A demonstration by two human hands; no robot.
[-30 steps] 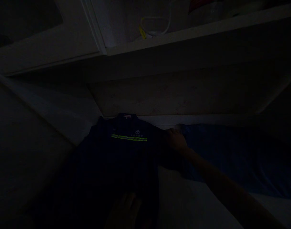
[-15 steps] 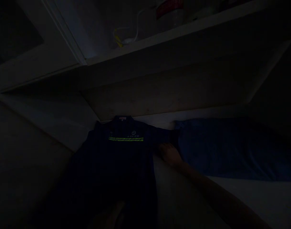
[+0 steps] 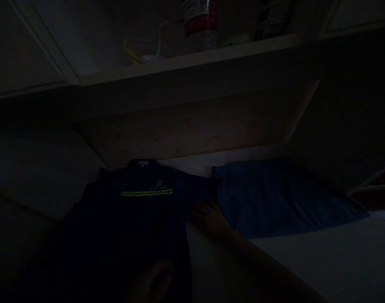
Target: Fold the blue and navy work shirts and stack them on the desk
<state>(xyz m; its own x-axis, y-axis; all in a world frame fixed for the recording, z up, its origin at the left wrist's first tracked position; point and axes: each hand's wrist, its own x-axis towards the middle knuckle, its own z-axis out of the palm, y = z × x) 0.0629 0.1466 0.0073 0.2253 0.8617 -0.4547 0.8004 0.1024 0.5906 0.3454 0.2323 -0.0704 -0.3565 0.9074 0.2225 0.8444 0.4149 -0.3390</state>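
A dark navy work shirt (image 3: 148, 227) lies spread out with its collar toward the back wall. A yellow-green reflective strip and a small gear-shaped logo cross its chest. My right hand (image 3: 211, 221) lies on the underside edge of the sleeve, fingers stretched out and somewhat apart, palm down. Low in the view, my left hand (image 3: 160, 275) is over the lower front of the shirt. It is so dim that its fingers cannot be made out clearly. Beside the sleeve end lies a blue cloth (image 3: 274, 200), laid out flat with some creases.
Overhead runs a shelf (image 3: 192, 63) holding a bottle with a red label (image 3: 200, 19) and a white cord (image 3: 159, 40). The pale surface (image 3: 321, 261) extends to the right below the blue cloth. A patterned back panel (image 3: 192, 130) stands behind. The scene is very dark.
The view has turned to the right, so the shirt and shelf items sit further left. The right hand stays by the sleeve, its fingers now more stretched out.
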